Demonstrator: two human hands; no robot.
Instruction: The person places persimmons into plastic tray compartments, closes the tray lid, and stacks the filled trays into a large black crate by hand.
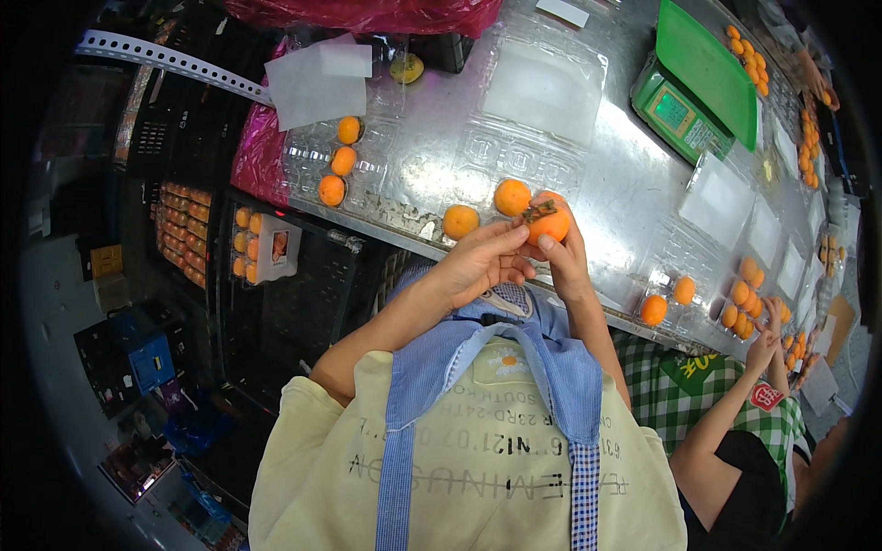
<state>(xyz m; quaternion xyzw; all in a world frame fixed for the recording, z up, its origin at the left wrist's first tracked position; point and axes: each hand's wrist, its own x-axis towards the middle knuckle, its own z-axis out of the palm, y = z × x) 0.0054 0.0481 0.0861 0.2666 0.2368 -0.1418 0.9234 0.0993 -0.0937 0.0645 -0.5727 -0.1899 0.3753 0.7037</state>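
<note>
My right hand [566,251] holds an orange persimmon [549,226] with a dried brown-green calyx, just over the front edge of the metal table [420,158]. The fingertips of my left hand [486,258] touch the fruit at its calyx. Two more persimmons lie close by, one [512,197] beyond my hands and one [460,222] to their left. A clear plastic tray [513,155] with moulded cups lies behind them, its lid side lined with a white sheet [544,89]. Three persimmons [343,160] stand in a row in another clear tray to the left.
A green digital scale [679,113] stands at the back right. Below it lies a clear tray with two persimmons [668,300]. A co-worker in a green checked apron [689,386] handles fruit at the right. Black crates with packed fruit [185,231] stand left, below a perforated metal bar [172,65].
</note>
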